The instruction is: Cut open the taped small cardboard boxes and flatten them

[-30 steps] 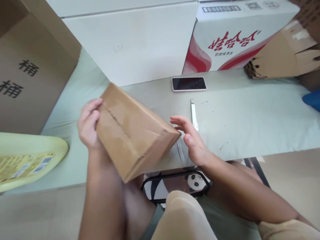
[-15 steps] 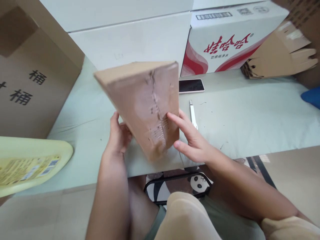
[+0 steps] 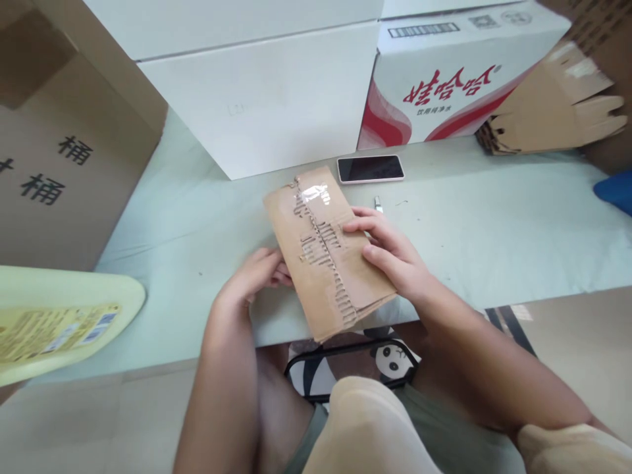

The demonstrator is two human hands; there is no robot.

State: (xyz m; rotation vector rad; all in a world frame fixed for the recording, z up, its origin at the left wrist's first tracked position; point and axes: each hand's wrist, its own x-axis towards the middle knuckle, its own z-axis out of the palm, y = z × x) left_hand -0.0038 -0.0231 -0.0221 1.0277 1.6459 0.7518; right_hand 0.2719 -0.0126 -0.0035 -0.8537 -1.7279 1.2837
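Observation:
Between my hands is a small brown cardboard box (image 3: 320,257), its taped face turned up, with a torn seam showing corrugated ridges. My right hand (image 3: 388,250) grips its right side, fingers lying over the upper face. At the left edge, my left hand (image 3: 261,271) has its fingers curled under the box, where their tips are hidden. The box tilts above the pale green cloth of the table. Just beyond my right fingers, the end of a white utility knife (image 3: 378,203) shows; the rest is covered by my hand.
A phone (image 3: 370,169) lies in front of a white carton (image 3: 276,99) and a red-and-white water carton (image 3: 444,85). Left stand a large brown box (image 3: 64,164) and a yellow-green bottle (image 3: 74,326). Cut cardboard (image 3: 548,118) lies at far right; a panda-print seat (image 3: 345,375) is below.
The box has been lowered toward me and turned, so its torn, taped face now points up. More of the phone shows. My right hand now covers most of the knife.

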